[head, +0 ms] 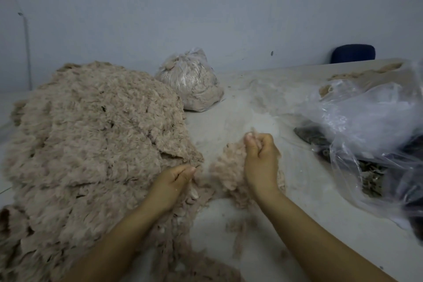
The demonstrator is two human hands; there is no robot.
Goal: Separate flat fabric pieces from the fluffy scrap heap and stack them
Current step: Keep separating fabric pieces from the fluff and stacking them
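Observation:
A big beige fluffy scrap heap (91, 144) fills the left half of the pale table (240, 103). At the heap's right edge my left hand (174, 181) has its fingers curled, pinching fluffy scraps. My right hand (261, 160) grips a small clump of pinkish fluff (226, 169) just right of the heap, thumb up with a few fibres sticking out above it. Loose scraps (190, 224) trail toward the near edge between my forearms. I cannot pick out any flat piece in my hands.
A tied clear bag of beige scraps (192, 80) stands behind the heap. On the right lies a large crumpled clear plastic bag (366, 121) over dark items. More beige scraps (366, 73) lie at the far right, with a blue chair back (353, 52) beyond.

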